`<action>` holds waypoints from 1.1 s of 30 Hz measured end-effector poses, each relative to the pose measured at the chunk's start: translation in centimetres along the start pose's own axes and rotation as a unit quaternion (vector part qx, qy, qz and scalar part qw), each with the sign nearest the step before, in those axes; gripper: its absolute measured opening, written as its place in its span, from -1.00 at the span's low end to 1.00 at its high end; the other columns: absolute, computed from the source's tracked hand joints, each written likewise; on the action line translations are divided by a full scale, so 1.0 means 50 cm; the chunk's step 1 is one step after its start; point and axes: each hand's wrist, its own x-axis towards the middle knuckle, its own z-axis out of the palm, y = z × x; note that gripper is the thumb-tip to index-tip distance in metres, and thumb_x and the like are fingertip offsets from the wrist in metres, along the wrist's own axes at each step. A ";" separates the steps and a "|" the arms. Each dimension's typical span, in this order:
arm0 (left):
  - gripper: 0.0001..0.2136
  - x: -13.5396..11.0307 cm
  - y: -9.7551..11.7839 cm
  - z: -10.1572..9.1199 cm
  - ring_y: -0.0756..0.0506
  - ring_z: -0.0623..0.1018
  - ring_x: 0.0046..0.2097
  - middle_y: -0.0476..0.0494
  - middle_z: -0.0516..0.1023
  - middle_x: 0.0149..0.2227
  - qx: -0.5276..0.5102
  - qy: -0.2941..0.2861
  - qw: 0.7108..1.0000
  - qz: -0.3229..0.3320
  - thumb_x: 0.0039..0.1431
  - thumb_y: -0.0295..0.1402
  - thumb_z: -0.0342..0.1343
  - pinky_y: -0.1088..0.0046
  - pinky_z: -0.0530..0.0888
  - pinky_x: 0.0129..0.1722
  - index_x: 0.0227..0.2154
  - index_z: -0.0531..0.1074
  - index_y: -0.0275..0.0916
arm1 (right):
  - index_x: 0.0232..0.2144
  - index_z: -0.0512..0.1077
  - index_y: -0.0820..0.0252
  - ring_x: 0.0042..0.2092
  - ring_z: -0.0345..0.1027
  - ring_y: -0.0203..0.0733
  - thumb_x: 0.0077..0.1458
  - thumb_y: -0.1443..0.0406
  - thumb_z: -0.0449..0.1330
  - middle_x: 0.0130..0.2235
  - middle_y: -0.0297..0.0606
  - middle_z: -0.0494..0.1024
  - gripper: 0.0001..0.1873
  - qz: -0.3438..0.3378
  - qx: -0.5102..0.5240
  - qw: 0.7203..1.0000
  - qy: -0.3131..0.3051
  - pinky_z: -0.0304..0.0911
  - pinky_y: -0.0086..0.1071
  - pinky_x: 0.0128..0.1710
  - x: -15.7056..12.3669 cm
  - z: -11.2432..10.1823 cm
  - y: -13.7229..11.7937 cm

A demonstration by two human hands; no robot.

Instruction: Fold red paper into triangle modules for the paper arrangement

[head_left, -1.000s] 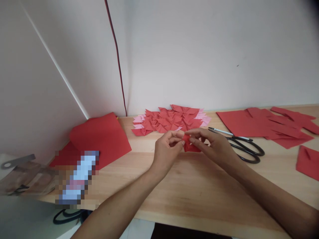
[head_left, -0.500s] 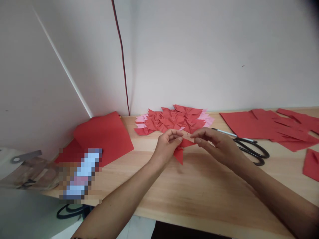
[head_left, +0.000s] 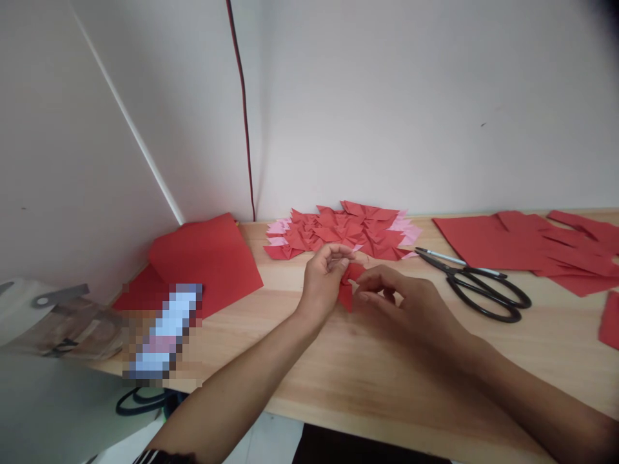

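Here's my left hand (head_left: 325, 277), thumb and bent fingers pinching a folded piece of red paper (head_left: 345, 298), right out in the middle, above the wooden table (head_left: 387, 380)! One pointed flap hangs down below my thumb, and the rest shows to the right of it. And on the other side, my right hand (head_left: 403, 293), fingers curled, thumb beneath them, tips right at the paper's right edge; whether they're gripping it or only beside it, I cannot tell from here. Just behind my hands, a pile of red and pink folded pieces (head_left: 333, 233) spreads along the wall side. Over to the right, black-handled scissors (head_left: 452, 271) lie with a slim pen (head_left: 486, 270) alongside, and beyond those, red sheets (head_left: 476, 241) overlap. Out left, a large red sheet (head_left: 217, 261), with a blurred-out, phone-like object (head_left: 164, 332) in front!
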 end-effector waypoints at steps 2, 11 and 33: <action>-0.88 0.000 -0.005 0.003 -0.03 0.53 -0.18 -0.11 0.51 -0.25 -0.036 -0.003 0.999 -0.010 0.08 -0.51 0.06 0.44 0.40 -0.12 -0.29 0.40 -0.28 | -0.30 0.38 0.03 -0.34 0.39 -0.18 0.10 0.28 0.12 -0.31 -0.34 0.59 -0.92 0.026 0.028 0.999 -0.015 0.22 -0.32 -0.38 0.000 0.009 -0.004; -0.84 -0.005 0.009 0.006 -0.04 0.48 -0.09 -0.14 0.47 -0.09 -0.036 -0.009 0.999 -0.023 0.14 -0.41 0.06 0.43 0.37 -0.05 -0.19 0.37 -0.23 | -0.22 0.33 0.07 -0.27 0.43 -0.18 0.11 0.21 0.15 -0.29 -0.31 0.54 -0.84 0.062 0.157 0.985 0.024 0.29 -0.32 -0.30 0.008 0.017 0.024; -0.88 -0.022 0.036 0.011 -0.03 0.47 -0.30 -0.07 0.53 -0.37 0.107 0.007 0.991 0.075 0.00 -0.46 0.23 0.44 0.40 -0.25 -0.34 0.51 -0.24 | -0.25 0.49 0.09 -0.46 0.37 -0.24 0.14 0.19 0.19 -0.44 -0.31 0.55 -0.84 -0.051 -0.070 0.973 0.213 0.24 -0.36 -0.47 0.009 -0.046 0.011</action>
